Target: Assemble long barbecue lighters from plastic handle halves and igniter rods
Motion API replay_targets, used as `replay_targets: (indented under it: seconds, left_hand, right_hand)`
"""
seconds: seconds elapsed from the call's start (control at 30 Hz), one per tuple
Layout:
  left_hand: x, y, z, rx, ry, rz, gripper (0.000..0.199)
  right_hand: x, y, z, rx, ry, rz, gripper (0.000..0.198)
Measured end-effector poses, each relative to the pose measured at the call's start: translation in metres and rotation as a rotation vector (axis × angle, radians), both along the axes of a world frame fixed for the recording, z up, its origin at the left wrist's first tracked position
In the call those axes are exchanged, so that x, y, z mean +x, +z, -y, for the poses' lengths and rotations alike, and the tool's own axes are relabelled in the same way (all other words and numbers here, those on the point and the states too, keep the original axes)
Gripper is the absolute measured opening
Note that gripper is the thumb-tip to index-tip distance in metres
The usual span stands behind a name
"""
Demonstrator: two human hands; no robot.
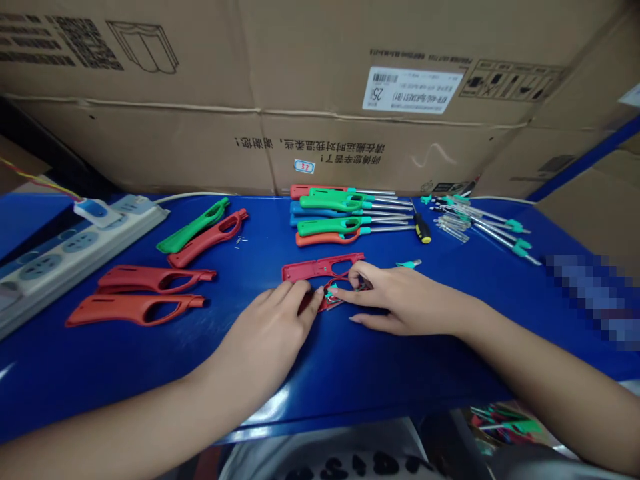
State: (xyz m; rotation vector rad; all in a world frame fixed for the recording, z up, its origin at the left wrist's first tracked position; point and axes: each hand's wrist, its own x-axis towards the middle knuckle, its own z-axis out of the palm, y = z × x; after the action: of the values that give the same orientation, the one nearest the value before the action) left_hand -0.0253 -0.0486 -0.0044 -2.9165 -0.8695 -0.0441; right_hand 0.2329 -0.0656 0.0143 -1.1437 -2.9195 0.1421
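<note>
Under my fingers lies a red lighter handle half [324, 307], with a small teal trigger piece [332, 290] and thin wire inside. My left hand [275, 320] is closed around its near-left part, thumb beside the teal piece. Bent over the other end is my right hand [405, 293], one finger pressing at the teal piece and another curled at the shell's edge; its exact grip is partly hidden. Just behind rests a matching red handle half [310, 267], inner side up. A teal-ended clear part [409, 264] lies beyond my right hand.
Assembled long lighters [330, 227] are lined up at the back, beside a black-and-yellow screwdriver [421, 228]. Metal tubes [493, 230] lie at the right. Red handles [145, 310], a green handle [195, 225], tiny pins [241, 242] and a power strip [80, 247] occupy the left.
</note>
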Motion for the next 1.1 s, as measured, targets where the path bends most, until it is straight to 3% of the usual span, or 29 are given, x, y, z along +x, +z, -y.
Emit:
replay_targets:
  seconds: [0.07, 0.13, 0.27, 0.33, 0.4, 0.53, 0.73, 0.9, 1.0, 1.03, 1.1]
  left_hand:
    - [-0.001, -0.002, -0.002, -0.025, 0.015, 0.017, 0.043]
    - [-0.003, -0.004, -0.006, -0.069, 0.018, 0.058, 0.039]
    - [-0.004, -0.006, -0.014, -0.147, 0.008, 0.145, 0.033]
    - [-0.003, -0.006, -0.017, -0.160, -0.008, 0.179, 0.033]
    - [-0.002, -0.006, -0.019, -0.159, -0.029, 0.211, 0.033]
    - [0.001, -0.004, -0.024, -0.154, -0.069, 0.236, 0.033]
    - [0.001, -0.001, -0.028, -0.156, -0.088, 0.251, 0.033]
    - [-0.002, 0.002, -0.025, -0.270, -0.097, 0.371, 0.036]
    - [0.001, 0.005, -0.022, -0.417, -0.030, 0.559, 0.047]
    - [0.002, 0.006, -0.021, -0.472, 0.000, 0.627, 0.049]
    - [0.006, 0.005, -0.018, -0.584, 0.042, 0.767, 0.050]
  right_hand:
    - [0.001, 0.001, -0.002, -0.022, -0.020, -0.065, 0.051]
    - [0.008, 0.005, -0.007, 0.025, -0.133, -0.183, 0.055]
    - [0.051, 0.021, -0.021, 0.386, -0.650, -0.329, 0.045]
    - [0.085, 0.027, -0.028, 0.435, -0.956, -0.180, 0.034]
    - [0.119, 0.028, -0.034, 0.253, -1.213, 0.040, 0.032]
    - [0.153, 0.020, -0.042, 0.064, -1.339, 0.063, 0.021]
    - [0.146, 0.012, -0.048, 0.020, -1.388, -0.080, 0.010]
    - [0.122, 0.025, -0.044, 0.127, -1.316, -0.259, 0.012]
    - [0.079, 0.030, -0.035, 0.133, -1.137, -0.476, 0.026]
    - [0.061, 0.029, -0.031, 0.073, -1.037, -0.570, 0.028]
    - [0.024, 0.024, -0.019, -0.216, -0.719, -0.943, 0.030]
